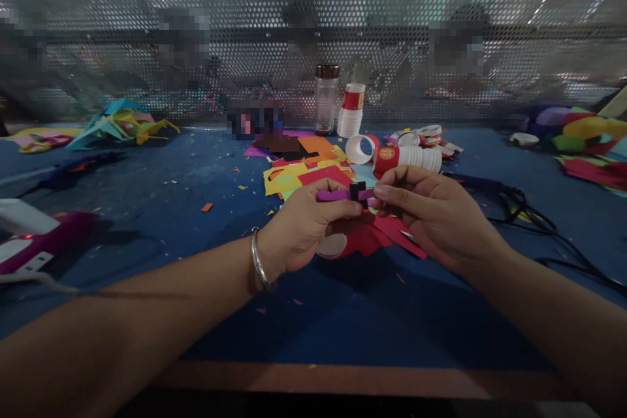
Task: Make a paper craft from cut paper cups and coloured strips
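My left hand [306,228] and my right hand [434,215] meet over the blue table [196,209], both pinching a small paper piece [345,194] made of a purple strip crossed by a black strip. The left fingers close on the purple end; the right fingertips pinch the other end by the black strip. A silver bangle [258,268] circles my left wrist. Under the hands lie red paper scraps [377,238] and a paper cup [332,247], partly hidden.
Coloured paper sheets [306,166] are piled behind the hands. Paper cups [409,158] lie on their sides; a cup stack [351,111] and a clear jar [326,99] stand by the mesh screen. A glue gun [34,241] rests left, black cables [529,212] right. People sit beyond the screen.
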A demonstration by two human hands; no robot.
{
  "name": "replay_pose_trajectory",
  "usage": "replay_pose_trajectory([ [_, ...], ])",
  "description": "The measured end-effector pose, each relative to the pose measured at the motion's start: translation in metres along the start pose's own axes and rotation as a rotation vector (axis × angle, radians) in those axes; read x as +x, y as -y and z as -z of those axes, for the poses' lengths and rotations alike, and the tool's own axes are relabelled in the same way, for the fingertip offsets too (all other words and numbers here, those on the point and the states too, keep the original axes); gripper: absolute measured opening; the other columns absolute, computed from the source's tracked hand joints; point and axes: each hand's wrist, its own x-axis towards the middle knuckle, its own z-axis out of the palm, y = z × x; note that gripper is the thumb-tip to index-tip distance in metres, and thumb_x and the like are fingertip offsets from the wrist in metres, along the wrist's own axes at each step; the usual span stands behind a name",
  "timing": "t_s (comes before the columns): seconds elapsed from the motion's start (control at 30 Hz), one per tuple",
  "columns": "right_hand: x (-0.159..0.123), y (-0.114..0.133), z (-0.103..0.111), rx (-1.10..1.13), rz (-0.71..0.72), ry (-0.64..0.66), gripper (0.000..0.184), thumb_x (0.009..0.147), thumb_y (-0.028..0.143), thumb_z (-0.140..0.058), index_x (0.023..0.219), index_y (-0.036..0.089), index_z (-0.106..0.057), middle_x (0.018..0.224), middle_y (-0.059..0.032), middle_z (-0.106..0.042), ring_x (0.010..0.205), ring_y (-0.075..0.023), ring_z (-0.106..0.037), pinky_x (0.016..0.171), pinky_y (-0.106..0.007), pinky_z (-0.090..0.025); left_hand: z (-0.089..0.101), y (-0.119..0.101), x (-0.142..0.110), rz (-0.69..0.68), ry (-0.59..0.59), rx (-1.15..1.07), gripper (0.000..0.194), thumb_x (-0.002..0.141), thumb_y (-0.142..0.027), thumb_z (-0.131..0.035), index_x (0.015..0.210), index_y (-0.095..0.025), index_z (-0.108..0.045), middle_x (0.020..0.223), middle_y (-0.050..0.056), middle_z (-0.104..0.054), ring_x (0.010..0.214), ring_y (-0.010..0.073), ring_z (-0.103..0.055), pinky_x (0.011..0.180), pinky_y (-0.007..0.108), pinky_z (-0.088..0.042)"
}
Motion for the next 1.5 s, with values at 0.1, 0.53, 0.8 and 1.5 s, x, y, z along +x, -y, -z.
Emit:
replay_pose_trajectory([
  [0.1,-0.0006,0.0,-0.0003,0.011,0.003,-0.015,0.039,0.054,0.037,-0.098,0.072,0.019,-0.068,0.069,0.0043,-0.065,0.066,-0.0087,-0.062,0.067,-0.022,-0.051,0.0007,0.0001,-0.0005,-0.013,0.01,-0.014,0.027,0.076,0.007,-0.069,0.086,-0.016,-0.056,0.07,-0.001,-0.072,0.062,0.0119,-0.072,0.072,0.027,-0.059],
  [0.53,-0.0025,0.0003,-0.0026,-0.037,0.032,-0.013,0.036,0.058,0.037,-0.096,0.072,0.02,-0.068,0.069,0.0032,-0.065,0.066,-0.0105,-0.06,0.066,-0.026,-0.05,0.0004,-0.001,-0.004,-0.003,0.034,0.004,0.028,0.075,0.0,-0.075,0.085,-0.017,-0.055,0.073,0.002,-0.076,0.063,0.0129,-0.073,0.066,0.024,-0.057],
  [0.8,-0.0035,0.002,-0.0023,-0.042,0.019,0.001,0.037,0.06,0.037,-0.095,0.073,0.019,-0.065,0.069,0.004,-0.063,0.067,-0.0098,-0.06,0.068,-0.025,-0.05,0.0019,0.0015,-0.0038,-0.037,0.053,0.009,0.029,0.073,-0.006,-0.079,0.086,-0.018,-0.056,0.064,-0.002,-0.072,0.06,0.0124,-0.07,0.062,0.023,-0.055],
  [1.5,-0.0048,-0.0016,-0.0027,-0.143,0.066,0.053,0.033,0.063,0.033,-0.094,0.079,0.02,-0.069,0.072,0.0022,-0.065,0.067,-0.0115,-0.06,0.066,-0.026,-0.051,0.0035,0.0042,0.0,-0.141,-0.027,0.157,0.024,0.066,-0.015,-0.084,0.076,-0.016,-0.062,0.065,-0.004,-0.066,0.062,0.0106,-0.065,0.061,0.023,-0.047],
])
